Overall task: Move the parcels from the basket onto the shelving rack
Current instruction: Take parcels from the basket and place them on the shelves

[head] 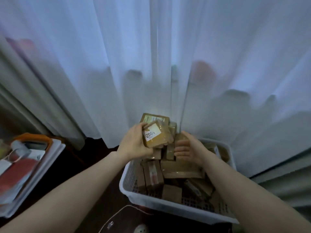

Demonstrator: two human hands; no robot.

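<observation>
Basket (168, 207) at 5 o'clock mostly full; left hand (134, 143) grips labelled parcel (158, 137) at 12; right hand (190, 148) flat-open against parcels (170, 153); rack unseen.

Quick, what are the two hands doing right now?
Left hand: holding a labelled parcel.
Right hand: open, fingers straight, holding nothing.
</observation>
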